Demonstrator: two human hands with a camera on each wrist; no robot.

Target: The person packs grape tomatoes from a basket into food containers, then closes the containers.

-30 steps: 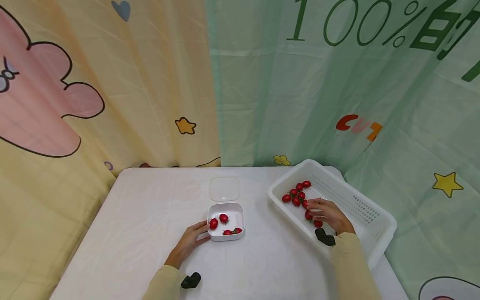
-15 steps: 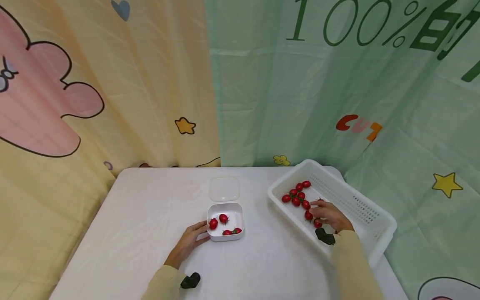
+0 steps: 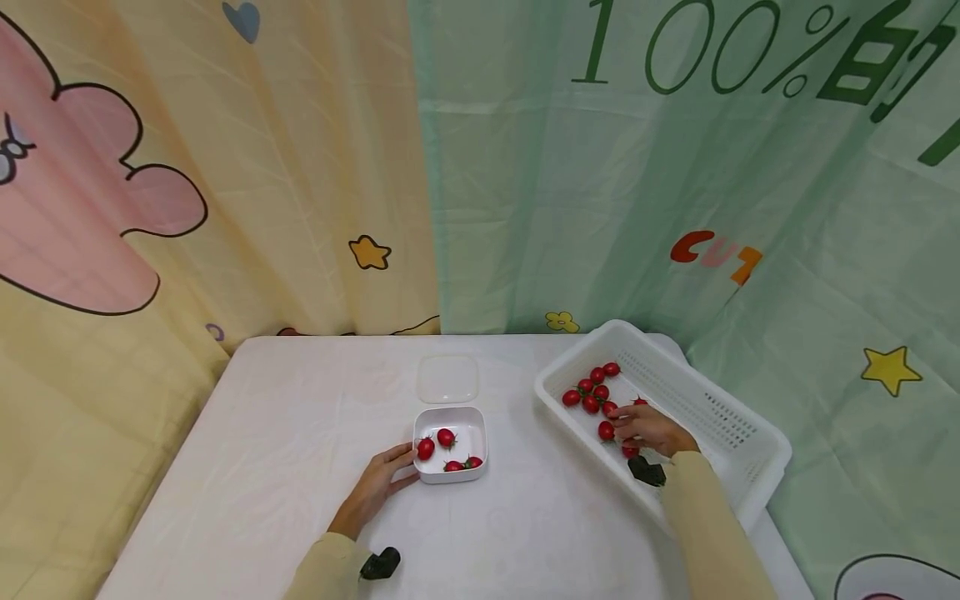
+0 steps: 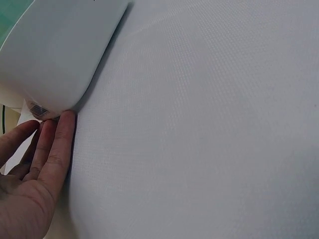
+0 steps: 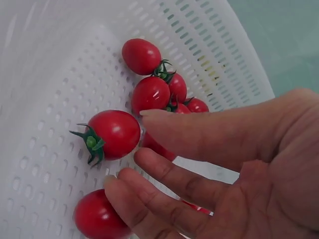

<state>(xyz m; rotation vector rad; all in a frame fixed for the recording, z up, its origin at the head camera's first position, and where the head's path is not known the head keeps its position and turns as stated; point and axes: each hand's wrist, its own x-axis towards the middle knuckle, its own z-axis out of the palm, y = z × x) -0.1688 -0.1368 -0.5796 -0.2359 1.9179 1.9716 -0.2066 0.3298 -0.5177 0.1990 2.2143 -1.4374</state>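
A small white square box [image 3: 452, 478] holds several cherry tomatoes [image 3: 446, 437]. My left hand [image 3: 378, 485] rests against its left side, fingertips touching the lower corner of the box [image 4: 60, 59] in the left wrist view. Over the big white basket [image 3: 570, 423], my right hand [image 3: 651, 431] reaches down among more cherry tomatoes. Its thumb and forefinger tips are right at one cherry tomato [image 5: 117, 133] with a green stem, not closed round it. Another tomato [image 5: 99, 216] lies by the other fingertips, partly hidden.
A clear flat lid [image 3: 447, 379] lies behind the box on the white-covered table [image 3: 300, 433]. Several more tomatoes [image 3: 591, 403] cluster at the basket's far left end. Printed curtains [image 3: 495, 208] hang behind the table.
My right hand has shifted a little left within the basket, and the tomato by its fingertips has moved left, away from its neighbour. The left hand and box stay put.
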